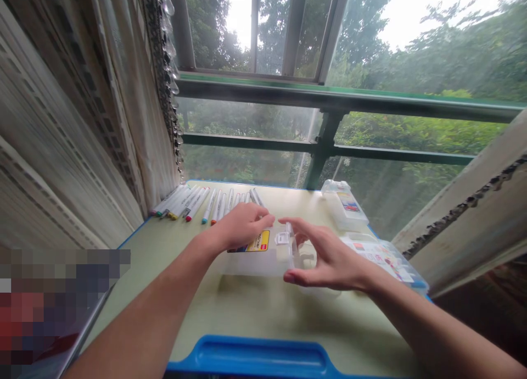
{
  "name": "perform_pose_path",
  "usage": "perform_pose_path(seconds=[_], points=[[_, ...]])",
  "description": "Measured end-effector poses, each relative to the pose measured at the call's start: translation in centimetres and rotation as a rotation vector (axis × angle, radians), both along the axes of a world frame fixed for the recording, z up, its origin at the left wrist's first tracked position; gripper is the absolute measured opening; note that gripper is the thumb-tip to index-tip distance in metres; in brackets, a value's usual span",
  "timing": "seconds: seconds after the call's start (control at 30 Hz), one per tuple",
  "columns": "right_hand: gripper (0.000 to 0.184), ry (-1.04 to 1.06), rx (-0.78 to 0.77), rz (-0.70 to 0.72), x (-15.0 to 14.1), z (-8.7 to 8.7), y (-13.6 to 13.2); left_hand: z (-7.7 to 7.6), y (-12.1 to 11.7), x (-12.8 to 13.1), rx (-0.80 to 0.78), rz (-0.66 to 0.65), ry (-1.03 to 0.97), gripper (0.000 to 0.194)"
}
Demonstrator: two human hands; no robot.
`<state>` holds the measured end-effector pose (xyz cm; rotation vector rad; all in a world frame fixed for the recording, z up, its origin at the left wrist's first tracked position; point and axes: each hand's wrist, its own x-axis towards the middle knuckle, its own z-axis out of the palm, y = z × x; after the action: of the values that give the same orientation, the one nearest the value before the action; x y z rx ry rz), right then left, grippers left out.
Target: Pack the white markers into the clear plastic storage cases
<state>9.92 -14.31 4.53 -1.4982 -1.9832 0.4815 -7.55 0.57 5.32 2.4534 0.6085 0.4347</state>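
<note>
A clear plastic marker case point(257, 262) with a yellow and dark label and a white latch stands in front of me at the middle of the table. My left hand point(242, 225) is bent over its upper edge, gripping it, with the fingertips partly hidden. Around the latch end, my right hand point(329, 257) is open, thumb and fingers spread apart. Its fingertips are close to the latch and its thumb is by the lower corner; whether they touch cannot be made out. Behind the right hand, more clear plastic point(307, 254) shows, partly covered.
Several white markers point(197, 203) with coloured ends lie in a row at the table's far left. Another clear case point(346, 208) stands at the far right, near a flat clear box point(387, 261) with printed pictures. A blue tray edge point(259, 357) runs along the table's front.
</note>
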Motion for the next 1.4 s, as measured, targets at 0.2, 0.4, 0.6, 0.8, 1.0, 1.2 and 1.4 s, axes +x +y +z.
perform_pose_path(seconds=[0.2, 0.4, 0.6, 0.8, 1.0, 1.2, 1.4], points=[[0.067, -0.026, -0.024, -0.038, 0.1, 0.2, 0.1, 0.2, -0.2, 0.2, 0.023, -0.004, -0.076, 0.044], [0.082, -0.084, -0.082, -0.001, 0.0, 0.0, 0.0, 0.0, -0.1, 0.1, 0.035, 0.029, -0.049, 0.041], [0.088, -0.111, -0.074, 0.033, 0.5, -0.1, -0.2, 0.0, -0.1, -0.3, 0.07, 0.054, -0.011, 0.04], [0.084, -0.087, -0.043, 0.077, 1.0, -0.2, -0.3, 0.2, -0.5, -0.2, -0.153, -0.033, 0.068, 0.047], [0.076, 0.028, -0.024, 0.198, 0.8, 0.4, -0.1, 0.4, -1.0, -0.6, -0.777, -0.083, 0.2, 0.045], [0.077, 0.048, -0.014, 0.206, 0.5, 0.4, 0.2, 0.9, -0.6, -1.4, -1.108, -0.186, 0.257, 0.045], [0.065, 0.066, 0.023, 0.125, 0.4, 0.0, 0.3, -0.4, 0.0, -0.5, -0.933, 0.148, 0.158, 0.059]])
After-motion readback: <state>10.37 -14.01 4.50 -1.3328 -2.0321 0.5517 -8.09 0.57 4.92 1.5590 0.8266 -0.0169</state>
